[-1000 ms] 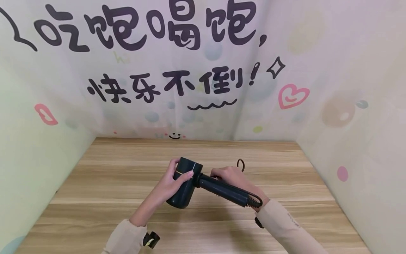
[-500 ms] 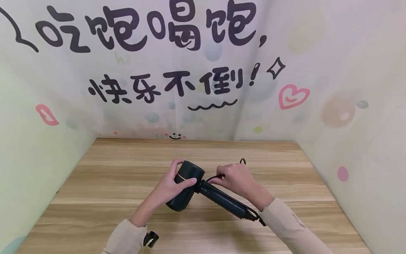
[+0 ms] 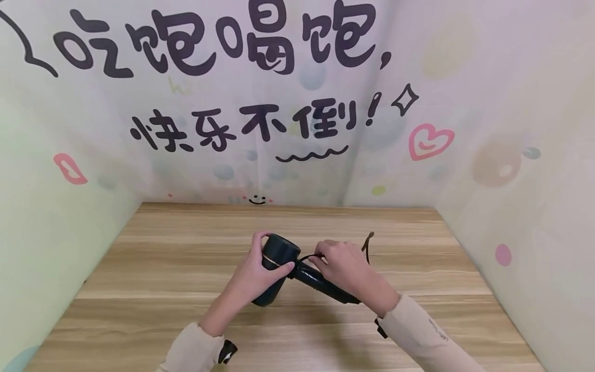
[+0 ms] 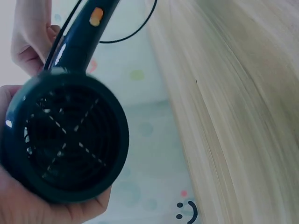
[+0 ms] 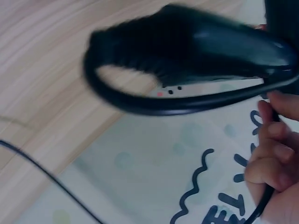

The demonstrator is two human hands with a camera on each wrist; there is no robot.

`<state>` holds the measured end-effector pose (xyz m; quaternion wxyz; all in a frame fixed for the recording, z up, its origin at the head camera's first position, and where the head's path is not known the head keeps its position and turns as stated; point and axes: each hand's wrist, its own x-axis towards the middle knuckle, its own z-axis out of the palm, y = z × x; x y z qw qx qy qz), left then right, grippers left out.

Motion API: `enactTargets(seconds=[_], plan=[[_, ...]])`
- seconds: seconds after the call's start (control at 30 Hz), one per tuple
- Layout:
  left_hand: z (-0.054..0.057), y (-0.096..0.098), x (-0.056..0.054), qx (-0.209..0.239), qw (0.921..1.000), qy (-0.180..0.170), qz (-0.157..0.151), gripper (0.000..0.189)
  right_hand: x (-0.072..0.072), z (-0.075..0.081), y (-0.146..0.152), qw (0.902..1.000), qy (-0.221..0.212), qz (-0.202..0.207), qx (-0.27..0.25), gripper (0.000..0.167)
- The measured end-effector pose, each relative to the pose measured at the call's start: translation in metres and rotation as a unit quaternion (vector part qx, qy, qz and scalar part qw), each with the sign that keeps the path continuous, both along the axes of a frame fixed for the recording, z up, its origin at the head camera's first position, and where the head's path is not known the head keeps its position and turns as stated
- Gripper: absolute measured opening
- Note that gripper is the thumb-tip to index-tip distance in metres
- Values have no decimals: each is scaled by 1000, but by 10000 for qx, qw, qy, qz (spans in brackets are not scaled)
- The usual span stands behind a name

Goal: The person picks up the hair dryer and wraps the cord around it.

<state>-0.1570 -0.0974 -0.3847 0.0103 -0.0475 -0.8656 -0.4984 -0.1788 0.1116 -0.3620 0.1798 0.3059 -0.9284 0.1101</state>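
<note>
A dark hair dryer (image 3: pixel 281 249) is held above the table by my left hand (image 3: pixel 253 274), whose fingers and thumb wrap round its barrel. In the left wrist view the round grille (image 4: pixel 72 135) faces the camera, and an orange button (image 4: pixel 96 17) shows on the handle (image 4: pixel 84 42). My right hand (image 3: pixel 344 266) is beside the handle and pinches the black power cord (image 5: pixel 264 203) between curled fingers. From the handle's ribbed end the cord loops back along the handle to its neck, as the right wrist view shows. The right hand hides part of the handle in the head view.
A wood-grain table (image 3: pixel 186 310) lies under both hands. Behind it stands a white printed backdrop (image 3: pixel 260 181) with large dark lettering, and pale side walls (image 3: pixel 520 217) rise left and right. A loose length of cord (image 3: pixel 368 248) sticks up behind the right hand.
The right hand has moved from behind the handle to above it, drawing the cord near the neck. The loose cord behind it has shifted. The left hand keeps its hold on the hair dryer.
</note>
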Motion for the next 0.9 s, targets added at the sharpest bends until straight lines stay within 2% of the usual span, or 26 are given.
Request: enactTargets(seconds=[0.23,0.53,0.67,0.77,0.9], plan=[[-2,3,1,-120,9981,509,313,77,7,9,-6,9975,-670,-231,-4,12],[-3,9,6,-626,9902,1106,580,83,9,15,-17,9801,-1724,-588,-789,8],[-4,11,6,-670,9863,1282,794,84,9,17,-20,9584,-2402,-670,-1387,8],[-4,12,5,-637,9841,1369,939,86,9,18,-22,9335,-2954,-723,-1899,9],[-3,10,2,-578,9825,1415,1062,87,9,17,-25,9039,-3345,-683,-2577,9]])
